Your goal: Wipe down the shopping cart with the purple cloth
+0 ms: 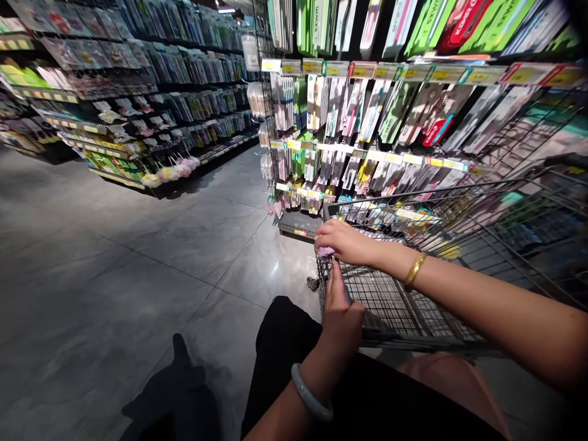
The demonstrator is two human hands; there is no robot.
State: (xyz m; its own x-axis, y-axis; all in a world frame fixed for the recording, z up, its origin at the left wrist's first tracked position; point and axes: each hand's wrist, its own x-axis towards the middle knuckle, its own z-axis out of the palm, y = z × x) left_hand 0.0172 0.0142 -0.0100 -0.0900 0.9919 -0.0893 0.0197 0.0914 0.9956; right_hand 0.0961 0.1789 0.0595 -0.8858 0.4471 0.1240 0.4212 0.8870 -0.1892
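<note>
My right hand [345,241], with a gold bracelet on its wrist, is closed around a small light purple cloth [326,252]. It presses the cloth onto the front corner of a black wire shopping cart [390,300]. Just below it, my left hand [342,315] wraps round the dark rim of the cart, its fingertips pointing up toward the cloth. A pale bangle circles the left wrist. Most of the cloth is hidden under the right fingers.
Beyond the cart stands a rack of toothbrush-like packs [316,104] with price strips. Another stocked shelf [184,98] runs along the left. Grey floor [138,257] lies between them. A cart wheel [313,283] shows below the corner, near my black-clothed knee [285,331].
</note>
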